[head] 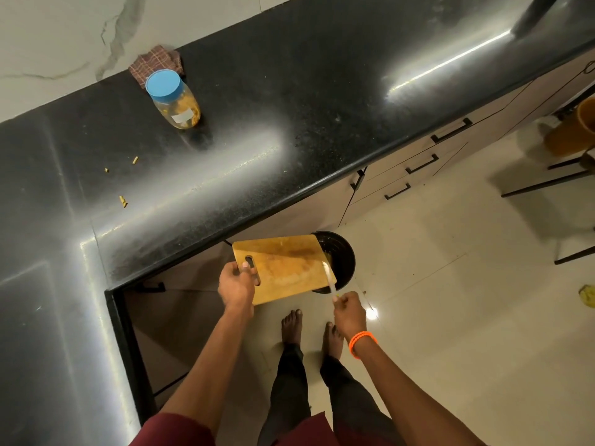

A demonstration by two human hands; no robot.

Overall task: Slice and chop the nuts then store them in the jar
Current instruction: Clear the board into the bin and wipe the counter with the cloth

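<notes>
My left hand (236,283) grips the handle end of a wooden chopping board (286,268), held below the counter edge with its far end over a black bin (341,259) on the floor. My right hand (349,312) holds a knife (329,278) whose blurred blade lies against the board's right edge. A clear jar (175,99) with a blue lid and nut pieces inside stands on the black counter (289,123) at the back left. A few loose nut bits (123,201) lie on the counter's left part.
A checked cloth (154,64) lies behind the jar by the wall. Drawers with black handles (450,130) run under the counter. An orange bucket (573,130) and black chair legs (547,183) stand on the tiled floor at right. My bare feet are below the board.
</notes>
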